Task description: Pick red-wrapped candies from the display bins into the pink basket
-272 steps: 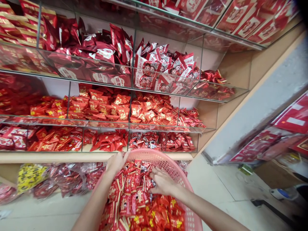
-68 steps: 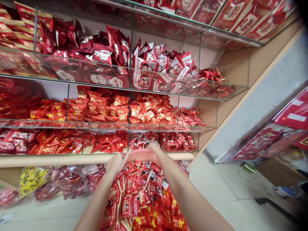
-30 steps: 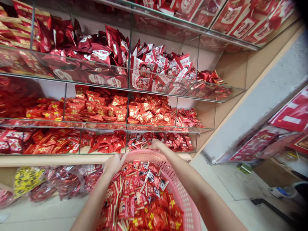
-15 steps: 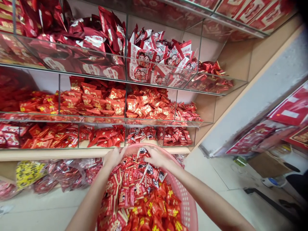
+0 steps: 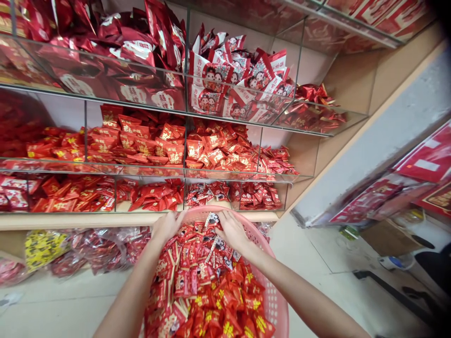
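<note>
A pink plastic basket (image 5: 276, 300) with a perforated wall is heaped with small wrapped packets. My left hand (image 5: 166, 228) grips its far rim on the left side. On the right side of that rim my right hand (image 5: 230, 230) is closed, thumb on the inner side; its other fingertips are partly hidden. Between the hands lie red packets with black-and-white cartoon figures (image 5: 218, 246). Nearer to me are red packets with yellow lettering (image 5: 229, 324), and thin red packets with pale edges (image 5: 165, 267) lie to the left.
A shelf with clear dividers stands ahead; its lowest row holds red packets (image 5: 158, 195). White-and-red packets (image 5: 211, 77) sit higher up. Plastic bags of packets (image 5: 100, 249) lie under the shelf. At right are a grey wall (image 5: 355, 159) and a cardboard box (image 5: 387, 241) on the tiled floor.
Both hands stay at the far rim, and the right hand looks less blurred. The basket's rim sits slightly higher in the view, and the camera view has shifted a little.
</note>
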The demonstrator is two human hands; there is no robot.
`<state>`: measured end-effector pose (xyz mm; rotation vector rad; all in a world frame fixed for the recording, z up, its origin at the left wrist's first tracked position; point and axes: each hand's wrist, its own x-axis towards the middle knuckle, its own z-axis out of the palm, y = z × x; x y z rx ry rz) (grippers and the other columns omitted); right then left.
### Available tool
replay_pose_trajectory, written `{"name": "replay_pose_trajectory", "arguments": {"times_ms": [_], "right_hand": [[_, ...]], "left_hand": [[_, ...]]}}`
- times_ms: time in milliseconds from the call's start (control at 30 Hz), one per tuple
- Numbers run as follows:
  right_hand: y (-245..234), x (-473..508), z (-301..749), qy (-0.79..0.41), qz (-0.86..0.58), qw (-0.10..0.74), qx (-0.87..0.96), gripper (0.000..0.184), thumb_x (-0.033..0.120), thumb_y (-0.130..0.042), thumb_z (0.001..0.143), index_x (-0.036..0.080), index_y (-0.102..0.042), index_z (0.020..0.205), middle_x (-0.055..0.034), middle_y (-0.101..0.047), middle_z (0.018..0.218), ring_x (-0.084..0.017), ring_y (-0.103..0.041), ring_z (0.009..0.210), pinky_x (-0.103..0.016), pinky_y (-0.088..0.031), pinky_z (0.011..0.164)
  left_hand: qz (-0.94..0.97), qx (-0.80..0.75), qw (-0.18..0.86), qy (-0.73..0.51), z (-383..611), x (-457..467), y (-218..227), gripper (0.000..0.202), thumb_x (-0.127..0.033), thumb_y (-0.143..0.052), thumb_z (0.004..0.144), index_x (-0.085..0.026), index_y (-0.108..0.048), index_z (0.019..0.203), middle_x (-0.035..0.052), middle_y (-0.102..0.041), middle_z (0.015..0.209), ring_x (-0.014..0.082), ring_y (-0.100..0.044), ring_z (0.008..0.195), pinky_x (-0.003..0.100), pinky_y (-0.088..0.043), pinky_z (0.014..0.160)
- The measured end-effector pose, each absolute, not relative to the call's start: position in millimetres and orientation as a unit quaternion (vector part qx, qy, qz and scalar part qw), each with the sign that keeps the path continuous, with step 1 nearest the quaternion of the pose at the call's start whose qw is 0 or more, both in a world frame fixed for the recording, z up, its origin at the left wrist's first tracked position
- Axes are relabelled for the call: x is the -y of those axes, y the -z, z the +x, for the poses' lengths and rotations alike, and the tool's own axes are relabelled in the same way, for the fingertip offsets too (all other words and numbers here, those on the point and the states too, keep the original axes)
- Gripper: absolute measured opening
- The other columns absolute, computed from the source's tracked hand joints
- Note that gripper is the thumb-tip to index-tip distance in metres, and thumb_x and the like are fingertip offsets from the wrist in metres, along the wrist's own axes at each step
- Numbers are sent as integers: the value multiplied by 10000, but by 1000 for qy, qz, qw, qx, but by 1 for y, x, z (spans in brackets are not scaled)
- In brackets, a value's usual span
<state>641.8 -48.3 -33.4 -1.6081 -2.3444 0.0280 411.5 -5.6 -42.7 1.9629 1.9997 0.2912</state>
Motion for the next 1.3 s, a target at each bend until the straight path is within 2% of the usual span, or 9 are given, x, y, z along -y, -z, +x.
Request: {"name": "replay_pose_trajectory", "arguments": {"times_ms": [233,500,633,700,767,933,1000,1100,1300], "right_hand": [[33,76,645,20,-556,128,821,302,255,-576,748,199,-476,1027,-84,-493,1010,-250,-454,941,-382,-386,796],[67,97,635,-11,-542,65,838,369,246,-641,686,218,-511,1030,-102,-495,1081,-278,-454,996,-424,-385,843],[58,93,636,-42,-543,51,837,476,415,-666,678,232,-512,1089,-111,-503,1112,-302,-451,1045,-459,-368,873],[43,87,635,-57,-538,66,838,510,528,-609,700,228,-512,1102,-111,-514,1100,-303,-456,1043,-453,-375,864],[26,74,633,-57,-530,102,840,462,556,-502,772,210,-524,1077,-107,-529,1064,-277,-470,1015,-417,-390,844],[7,4,632,-10,-535,181,825,315,419,-376,883,194,-541,1028,-83,-539,1045,-210,-484,978,-326,-383,846],[8,-33,636,7,-569,174,804,309,367,-374,888,190,-522,1093,-88,-530,1114,-215,-470,1029,-320,-368,872],[11,-81,644,-9,-637,109,763,369,356,-376,882,169,-485,1182,-120,-539,1159,-246,-474,1067,-340,-349,902],[25,-126,650,-36,-657,76,749,465,487,-307,882,203,-504,1193,-88,-555,1190,-262,-483,1082,-371,-326,939]], "left_hand": [[685,-703,161,-103,412,7,42,746,-691,-122,772,-201,-671,898,151,-685,883,279,-629,862,336,-440,750],[691,-699,150,-110,411,7,42,739,-697,-123,774,-207,-670,856,131,-688,863,274,-631,859,332,-445,744],[687,-700,158,-115,412,8,41,738,-698,-133,773,-201,-672,857,142,-687,881,279,-626,882,334,-441,764],[688,-699,157,-115,412,8,40,732,-688,-129,781,-201,-671,852,143,-687,883,284,-626,880,342,-441,763],[689,-698,153,-117,413,9,40,728,-675,-118,790,-202,-669,842,144,-687,887,291,-626,880,354,-440,761],[684,-702,159,-116,413,9,41,736,-676,-131,789,-182,-674,840,159,-686,879,288,-627,876,345,-438,759],[683,-703,158,-117,412,9,42,733,-667,-134,794,-170,-672,843,166,-683,891,288,-626,879,345,-437,763],[682,-706,148,-118,412,8,43,730,-655,-132,801,-158,-665,844,172,-681,889,294,-627,878,353,-438,765],[683,-705,143,-123,412,9,45,732,-657,-132,801,-152,-660,809,177,-682,867,286,-632,867,342,-439,759]]}}
